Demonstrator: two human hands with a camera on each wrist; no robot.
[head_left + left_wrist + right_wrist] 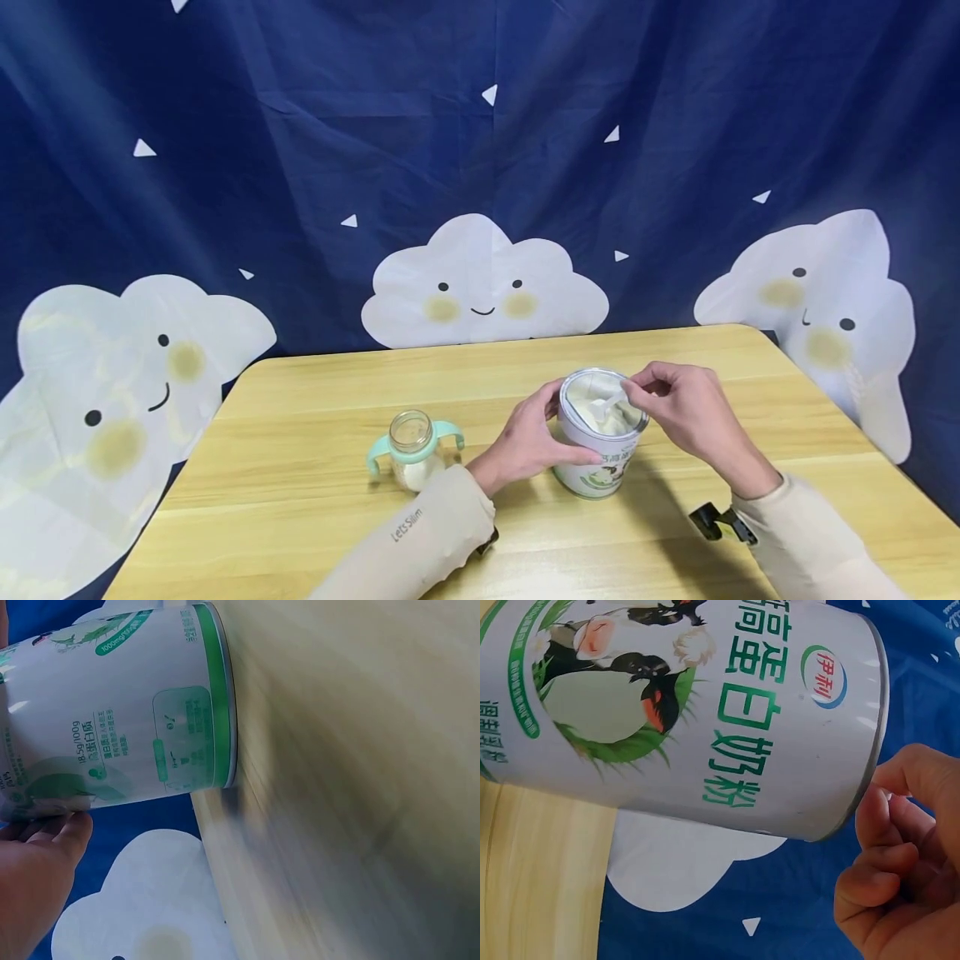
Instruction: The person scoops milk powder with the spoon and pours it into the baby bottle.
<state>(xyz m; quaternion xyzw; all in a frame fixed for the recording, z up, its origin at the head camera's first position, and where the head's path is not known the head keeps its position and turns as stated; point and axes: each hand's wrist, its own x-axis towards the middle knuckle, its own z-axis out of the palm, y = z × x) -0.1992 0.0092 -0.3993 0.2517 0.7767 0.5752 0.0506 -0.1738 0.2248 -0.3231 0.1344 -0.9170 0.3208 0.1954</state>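
Note:
A white and green milk powder can (618, 457) stands on the table, its top uncovered and pale powder (617, 423) inside. My left hand (534, 437) grips the can's left side, with the thumb across its front. Over the rim, my right hand (686, 408) pinches the handle end of a white scoop (602, 407), whose bowl is down at the powder. The right wrist view shows the right fingers (889, 874) curled by the can's rim, while the scoop is hidden there. In the left wrist view, the left fingers (71, 836) touch the can's side.
To the left stands an uncapped baby bottle (410, 456) with mint-green handles and something pale inside, close to the left sleeve (442, 517). The wooden table (300, 450) ends at a dark blue curtain (420, 125) with cloud prints.

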